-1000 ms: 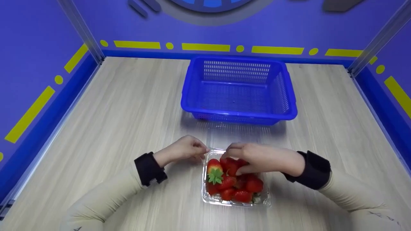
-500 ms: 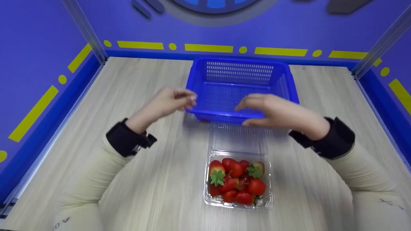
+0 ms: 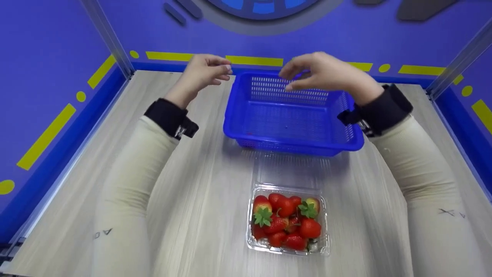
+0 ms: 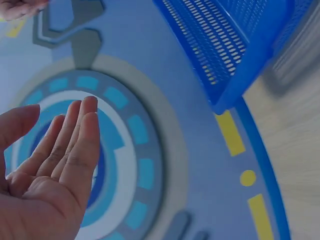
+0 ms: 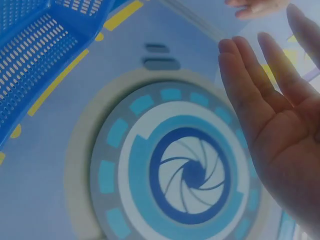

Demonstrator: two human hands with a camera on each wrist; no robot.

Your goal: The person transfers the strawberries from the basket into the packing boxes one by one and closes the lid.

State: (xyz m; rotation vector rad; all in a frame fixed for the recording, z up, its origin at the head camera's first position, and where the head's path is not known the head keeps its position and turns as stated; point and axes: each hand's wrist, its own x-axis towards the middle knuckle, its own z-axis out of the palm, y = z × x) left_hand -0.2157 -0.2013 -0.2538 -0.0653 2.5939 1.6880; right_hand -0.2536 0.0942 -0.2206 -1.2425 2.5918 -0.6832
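Observation:
Both hands are raised near the back of the table and hold nothing. My left hand [image 3: 203, 73] is in the air beside the basket's back left corner, its fingers loosely bent; the left wrist view shows its bare palm [image 4: 50, 185]. Above the blue plastic basket [image 3: 294, 144] hovers my right hand [image 3: 326, 75], fingers relaxed and apart from the rim. The right wrist view shows that palm [image 5: 280, 130] with nothing in it. Nearer the front sits a clear plastic box [image 3: 326, 231] full of red strawberries [image 3: 286, 223], some with green leaves. Its clear lid [image 3: 286, 169] lies folded back towards the basket.
Blue printed panels [image 3: 261, 42] with yellow dashes enclose the back and sides of the pale wooden table [image 3: 192, 215]. The basket has slotted walls and stands close to the back panel, with tiny specks on its floor.
Both hands have left the strawberry box and moved up and away, past the basket's front rim to its back. The box, lid and basket stay in place on the table.

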